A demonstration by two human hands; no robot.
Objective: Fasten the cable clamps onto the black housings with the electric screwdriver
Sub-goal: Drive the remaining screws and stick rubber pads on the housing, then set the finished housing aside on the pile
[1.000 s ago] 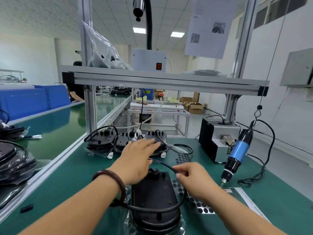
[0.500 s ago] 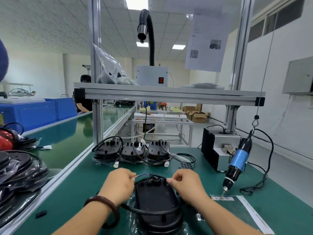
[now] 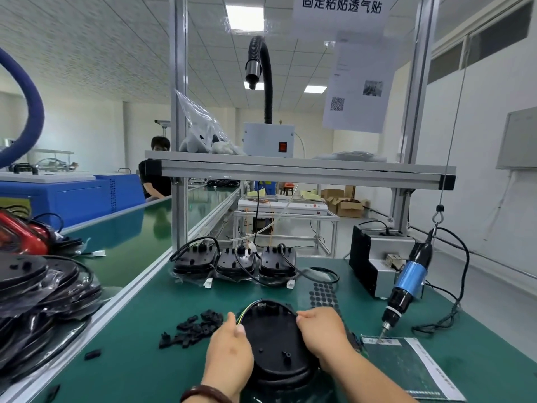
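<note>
Head camera, looking down across a green worktop [image 3: 139,330]. A person steadies one black housing [image 3: 273,341] that lies flat directly in front of them, small screw posts showing on its upper face. The left hand [image 3: 229,353] grips the housing's left edge, thumb over the top. The right hand [image 3: 322,333] curls its fingers [image 3: 305,315] over the far right rim. Both hands are closed on the housing and carry no tool, most likely to square it up and stop it sliding before a clamp goes on. Thin coloured wires [image 3: 247,311] emerge at the housing's far left edge, just past the left thumb. They look like what a clamp would pin down.

Just left of the housing lies a loose heap of small black cable clamps [image 3: 194,330], an easy reach for the left hand. Well to the right of the housing, the electric screwdriver [image 3: 406,283] hangs bit-down from a cord and hook, placed so the right hand can pull it across. Nobody touches it. Beyond the housing, three more housings [image 3: 235,261] with cables stand in a row. Whether their clamps are fitted is too small to tell.
</note>
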